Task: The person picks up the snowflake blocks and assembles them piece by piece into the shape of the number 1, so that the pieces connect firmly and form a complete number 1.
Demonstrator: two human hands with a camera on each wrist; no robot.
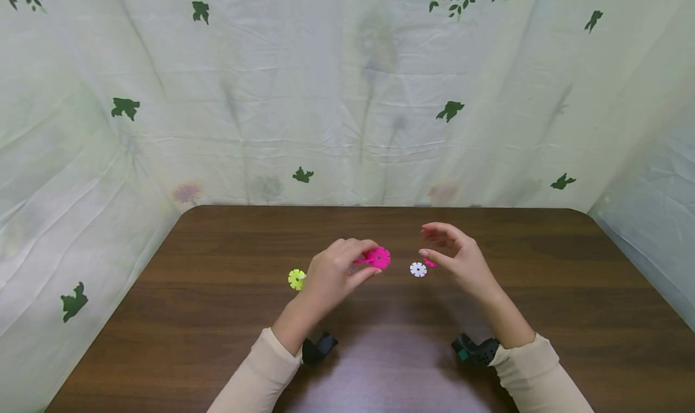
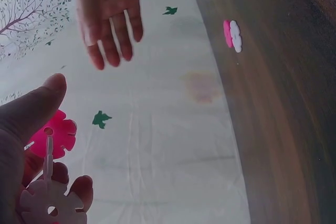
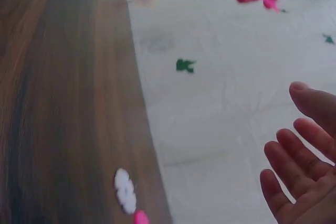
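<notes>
Cream sleeves (image 1: 255, 371) nearest, I pinch a pink disc (image 1: 381, 257) in my left hand (image 1: 335, 269) above the tabletop (image 1: 244, 238), toward its far edge, seemingly by one side to leave notches free, my empty right hand (image 1: 464, 261) spread wide near a white disc (image 1: 418, 269) resting there.

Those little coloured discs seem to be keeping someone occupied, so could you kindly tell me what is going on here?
Above a brown table, the person's left hand holds a bright pink disc, with a paler disc close by it. The right hand holds nothing; near it, a white disc and a second pink disc lie on the table. A yellow disc shows beside the left hand; I cannot tell whether it is joined to the held pieces.
</notes>
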